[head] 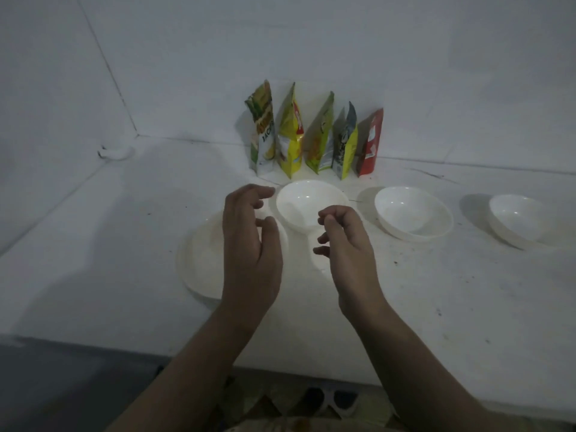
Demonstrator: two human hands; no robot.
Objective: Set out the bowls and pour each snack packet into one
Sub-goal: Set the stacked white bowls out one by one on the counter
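Nearest, both forearms reach out over the white counter (436,291). The left hand (249,244) hovers with fingers loosely bent and holds nothing; beneath it sits a wide white bowl (199,260), partly hidden by the wrist, so I judge it has just been put in its spot at the left of the row. The right hand (346,244) hangs a little to the right, its fingers curled inward toward the thumb. In this dim light I cannot tell whether it pinches anything; nothing shows between the fingertips.

Just beyond the hands stands the middle bowl (311,204), upright and empty as far as I can see. To its right, well apart, is a second empty bowl (413,213), and further right again a third bowl (520,219). The spacing looks deliberate: each needs room for a packet to be tipped over it.

Farthest, five snack packets (314,138) stand side by side, leaning on the wall (436,73), all apparently unopened and within reach behind the bowls. Only four bowls are clearly visible for five packets, so the setting-out may not be finished; pouring has not begun.
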